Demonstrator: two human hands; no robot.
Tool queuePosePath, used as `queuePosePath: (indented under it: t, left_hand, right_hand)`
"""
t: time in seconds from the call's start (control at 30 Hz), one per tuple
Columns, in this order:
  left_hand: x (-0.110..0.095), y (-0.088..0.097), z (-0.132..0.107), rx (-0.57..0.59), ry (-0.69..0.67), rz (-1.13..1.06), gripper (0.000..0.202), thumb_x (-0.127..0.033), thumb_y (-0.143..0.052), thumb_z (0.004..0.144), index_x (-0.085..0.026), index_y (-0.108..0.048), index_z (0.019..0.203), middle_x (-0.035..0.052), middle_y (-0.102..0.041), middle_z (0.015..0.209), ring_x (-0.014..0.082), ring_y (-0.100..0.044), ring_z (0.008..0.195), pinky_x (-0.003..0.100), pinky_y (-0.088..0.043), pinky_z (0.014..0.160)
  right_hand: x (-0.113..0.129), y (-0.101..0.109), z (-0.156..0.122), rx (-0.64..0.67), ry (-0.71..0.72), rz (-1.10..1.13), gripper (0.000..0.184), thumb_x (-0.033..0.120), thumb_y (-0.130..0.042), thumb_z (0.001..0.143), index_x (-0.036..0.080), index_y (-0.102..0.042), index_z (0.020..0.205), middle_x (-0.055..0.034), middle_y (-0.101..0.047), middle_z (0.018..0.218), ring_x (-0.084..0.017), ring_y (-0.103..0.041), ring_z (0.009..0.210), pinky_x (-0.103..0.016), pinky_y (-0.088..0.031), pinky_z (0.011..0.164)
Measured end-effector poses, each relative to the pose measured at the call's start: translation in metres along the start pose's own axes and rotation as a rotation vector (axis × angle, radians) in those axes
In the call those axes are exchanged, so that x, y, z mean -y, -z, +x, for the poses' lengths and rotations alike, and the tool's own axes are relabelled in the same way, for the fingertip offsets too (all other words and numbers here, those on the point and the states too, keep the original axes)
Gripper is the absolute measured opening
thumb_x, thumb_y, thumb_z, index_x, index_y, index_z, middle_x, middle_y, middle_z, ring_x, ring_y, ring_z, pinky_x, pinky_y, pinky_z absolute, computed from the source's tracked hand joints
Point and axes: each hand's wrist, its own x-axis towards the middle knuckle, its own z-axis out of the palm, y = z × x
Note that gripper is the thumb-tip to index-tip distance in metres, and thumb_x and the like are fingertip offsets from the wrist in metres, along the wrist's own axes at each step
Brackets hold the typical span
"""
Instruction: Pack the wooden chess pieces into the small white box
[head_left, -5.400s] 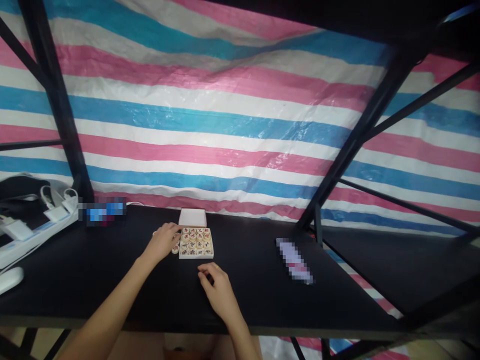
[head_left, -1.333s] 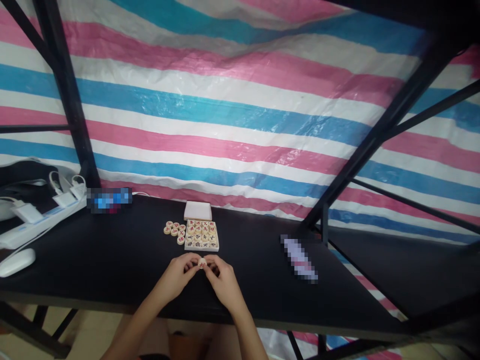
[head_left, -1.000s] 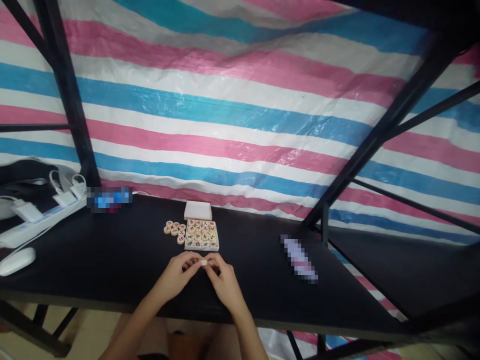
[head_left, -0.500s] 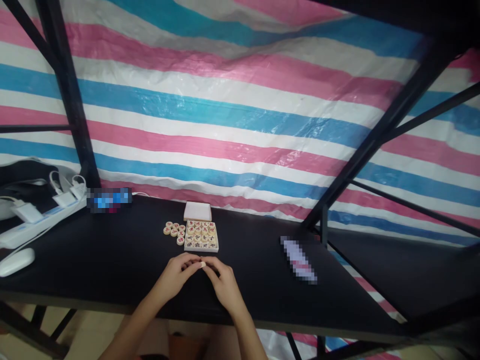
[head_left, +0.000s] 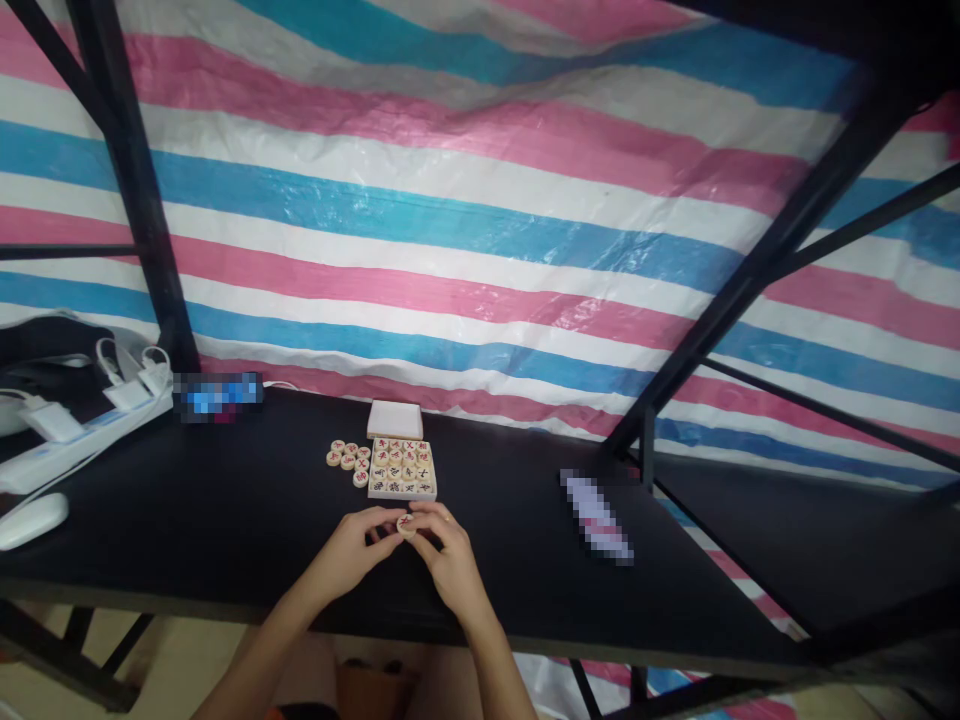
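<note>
A round, pale xiangqi piece (head_left: 406,525) with a red character faces up between my fingertips. My left hand (head_left: 363,542) pinches it from the left, and my right hand (head_left: 447,550) grips its right side. Just beyond my hands lies a white box (head_left: 403,493) filled with rows of xiangqi pieces, red characters in the far rows and black ones nearer me. Its lid (head_left: 394,419) lies behind it, touching or nearly touching its far edge. Left of the box, several loose red-marked pieces (head_left: 348,455) sit on the black table (head_left: 247,520).
At the left are a white power strip (head_left: 90,430) with plugs and cables, and a white computer mouse (head_left: 34,522). A blurred blue item (head_left: 219,397) lies at the back left; a blurred pale item (head_left: 597,515) lies at the right. Black metal posts (head_left: 705,310) frame a striped plastic sheet (head_left: 450,220).
The piece in my fingers has turned, so its red-marked face now shows. My right fingers have shifted slightly up and apart.
</note>
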Motion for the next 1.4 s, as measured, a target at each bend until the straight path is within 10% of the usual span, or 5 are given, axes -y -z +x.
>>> queuePosePath:
  t: [0.57,0.83,1.2,1.4]
  left_hand:
    - [0.007,-0.002,-0.001,-0.137,-0.043,0.148,0.031,-0.024,-0.052,0.083,-0.02,-0.062,0.112,0.0054,-0.066,0.099,0.0153,-0.061,0.073,0.026,-0.05,0.065]
    - [0.02,-0.008,-0.002,-0.203,-0.082,0.427,0.035,-0.018,-0.05,0.084,-0.022,-0.06,0.117,0.0075,-0.052,0.13,0.0232,-0.05,0.118,0.04,-0.041,0.102]
    - [0.013,-0.001,-0.001,-0.277,-0.025,0.542,0.026,-0.017,-0.047,0.086,-0.02,-0.064,0.105,0.0074,-0.057,0.119,0.0205,-0.058,0.104,0.033,-0.045,0.094]
    - [0.017,0.029,0.014,-0.214,0.147,0.821,0.034,-0.015,-0.047,0.085,-0.02,-0.058,0.116,0.0083,-0.06,0.109,0.0224,-0.057,0.1,0.032,-0.046,0.083]
  right_hand:
    - [-0.003,0.007,0.016,-0.006,0.026,-0.256,0.012,0.026,-0.054,0.087,0.023,-0.065,0.09,-0.0033,-0.068,0.092,-0.019,-0.06,0.087,-0.029,-0.047,0.077]
    - [-0.032,0.024,0.061,0.01,0.084,-0.648,0.017,0.02,-0.049,0.088,0.021,-0.066,0.09,-0.0063,-0.067,0.092,-0.022,-0.058,0.086,-0.034,-0.046,0.08]
    - [-0.027,0.018,0.032,-0.145,0.098,-0.581,0.026,0.024,-0.044,0.09,0.018,-0.058,0.111,-0.0105,-0.057,0.111,-0.023,-0.052,0.103,-0.039,-0.043,0.092]
    - [-0.013,0.003,0.0,0.035,0.023,-0.502,0.018,0.015,-0.048,0.086,0.02,-0.062,0.096,-0.0055,-0.064,0.095,-0.022,-0.057,0.091,-0.035,-0.046,0.084]
